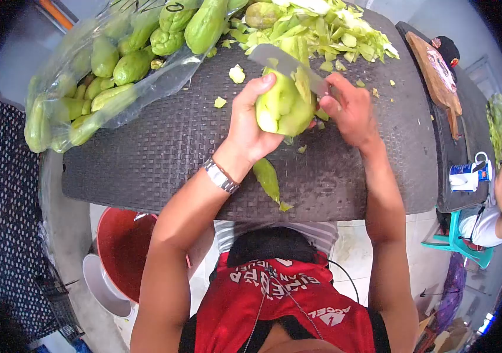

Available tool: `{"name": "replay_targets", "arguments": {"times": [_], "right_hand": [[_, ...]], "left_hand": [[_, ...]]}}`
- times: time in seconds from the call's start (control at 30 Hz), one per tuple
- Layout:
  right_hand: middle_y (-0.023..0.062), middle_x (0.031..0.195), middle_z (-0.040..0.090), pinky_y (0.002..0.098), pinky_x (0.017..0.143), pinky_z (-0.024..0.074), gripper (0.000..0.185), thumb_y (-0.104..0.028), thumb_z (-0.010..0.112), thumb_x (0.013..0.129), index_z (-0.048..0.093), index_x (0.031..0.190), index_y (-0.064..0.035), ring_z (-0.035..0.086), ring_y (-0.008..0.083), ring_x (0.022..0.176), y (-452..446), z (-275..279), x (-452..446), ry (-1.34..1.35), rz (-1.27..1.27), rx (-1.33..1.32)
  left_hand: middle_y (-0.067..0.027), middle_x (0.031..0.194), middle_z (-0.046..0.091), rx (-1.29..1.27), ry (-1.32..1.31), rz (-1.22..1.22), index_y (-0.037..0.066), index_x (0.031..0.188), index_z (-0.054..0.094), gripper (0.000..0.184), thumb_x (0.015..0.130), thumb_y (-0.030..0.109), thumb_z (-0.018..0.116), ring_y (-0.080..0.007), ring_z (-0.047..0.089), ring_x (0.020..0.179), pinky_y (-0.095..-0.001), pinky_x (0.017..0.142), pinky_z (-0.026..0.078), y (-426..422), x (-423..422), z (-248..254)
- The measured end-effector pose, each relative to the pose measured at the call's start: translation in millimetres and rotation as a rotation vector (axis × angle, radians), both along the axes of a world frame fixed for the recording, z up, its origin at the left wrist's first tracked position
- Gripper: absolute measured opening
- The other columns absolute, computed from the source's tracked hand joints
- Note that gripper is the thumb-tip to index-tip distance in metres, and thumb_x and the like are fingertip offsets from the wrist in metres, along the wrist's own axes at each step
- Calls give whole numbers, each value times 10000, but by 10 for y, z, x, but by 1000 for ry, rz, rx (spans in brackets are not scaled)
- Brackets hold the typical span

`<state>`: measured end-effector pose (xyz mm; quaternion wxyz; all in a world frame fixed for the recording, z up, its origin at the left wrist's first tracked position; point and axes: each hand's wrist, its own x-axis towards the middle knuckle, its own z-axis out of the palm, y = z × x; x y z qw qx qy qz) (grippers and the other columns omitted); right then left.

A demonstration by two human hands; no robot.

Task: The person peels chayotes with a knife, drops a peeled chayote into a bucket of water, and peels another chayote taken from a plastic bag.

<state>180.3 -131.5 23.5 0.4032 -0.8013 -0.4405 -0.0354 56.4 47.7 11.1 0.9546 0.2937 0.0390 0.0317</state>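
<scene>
In my left hand (254, 112) is a light green chayote (283, 109), partly peeled, its flesh uneven and faceted. My right hand (351, 112) grips a knife, its broad blade (289, 67) lying across the upper side of the chayote. A strip of green peel hangs against the blade. The knife's handle is hidden inside my fingers. Below my hands a long piece of peel (267, 179) lies on the dark woven tabletop (162, 159). Beyond them is a large heap of pale green peelings (345, 35), with a browned chayote (262, 15) at its left side.
A clear plastic bag (174, 79) of several whole chayotes fills the back left. A red bucket (124, 253) and a white pail (100, 282) stand below the table's left edge. At right are a wooden board (433, 76), a mug (481, 167) and a person (492, 217) on a teal chair.
</scene>
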Motion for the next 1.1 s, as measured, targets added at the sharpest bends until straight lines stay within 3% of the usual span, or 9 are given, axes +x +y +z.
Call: {"name": "replay_targets", "arguments": {"times": [0.17, 0.37, 0.47, 0.57, 0.6, 0.67, 0.87, 1.03, 1.1], "right_hand": [[98, 624, 615, 411, 543, 484, 549, -634, 710, 865, 635, 937, -95, 668, 310, 576, 37, 79, -155, -36, 82, -34], [95, 607, 606, 416, 538, 488, 555, -628, 722, 856, 612, 934, -90, 669, 327, 577, -77, -19, 120, -116, -39, -29], [87, 604, 604, 417, 537, 485, 548, -615, 722, 862, 607, 944, -86, 669, 325, 575, -75, 50, 5, -153, 34, -35], [88, 601, 599, 415, 547, 482, 549, -625, 700, 871, 615, 951, -88, 662, 329, 575, -78, 74, -18, -148, 84, -37], [89, 601, 599, 416, 551, 482, 549, -629, 693, 873, 619, 948, -90, 659, 332, 575, -83, 64, -3, -152, 84, -40], [93, 598, 596, 416, 559, 484, 548, -642, 678, 879, 631, 930, -99, 663, 329, 585, -118, 15, 206, -122, -12, -65], [129, 658, 650, 456, 615, 503, 562, -671, 637, 901, 664, 893, -109, 700, 350, 681, -105, -48, 346, -86, -200, -164], [190, 799, 719, 490, 785, 531, 651, -728, 586, 907, 685, 882, -85, 713, 406, 864, -202, -25, 506, 58, -557, -299], [190, 794, 717, 487, 784, 529, 661, -733, 581, 906, 682, 872, -81, 712, 403, 851, -170, 23, 395, 30, -594, -293]], "left_hand": [[-151, 1366, 619, -211, 66, 63, 51, 1422, 522, 636, 982, 510, 505, -349, 606, 1254, -595, 984, 526, 97, 89, -240], [-170, 1391, 607, 102, -49, -137, 44, 1440, 508, 646, 997, 512, 461, -366, 604, 1259, -628, 997, 507, 103, 30, -133], [-182, 1373, 618, 41, 83, -47, 32, 1442, 502, 683, 976, 532, 496, -393, 634, 1210, -615, 960, 534, 12, -28, -62], [-196, 1245, 666, -211, -6, -47, 4, 1363, 534, 595, 955, 430, 611, -377, 698, 1078, -551, 857, 606, 10, -13, -149], [-194, 1268, 661, -98, -13, -75, 13, 1390, 523, 629, 955, 461, 598, -391, 693, 1086, -546, 864, 601, 27, 4, -135], [-191, 1315, 651, 124, -22, -140, 30, 1445, 499, 698, 954, 521, 573, -420, 684, 1100, -535, 878, 591, 45, 28, -98], [-199, 1287, 656, 39, -24, -132, 43, 1433, 521, 688, 951, 531, 576, -409, 688, 1084, -492, 848, 597, 75, 88, -125], [-190, 1309, 644, -50, -64, -120, 58, 1435, 528, 690, 966, 563, 556, -407, 661, 1132, -538, 882, 584, 117, 61, -44], [-184, 1313, 642, -64, -55, -71, 65, 1438, 528, 697, 973, 584, 547, -405, 651, 1149, -560, 912, 569, 102, 69, -18]]}}
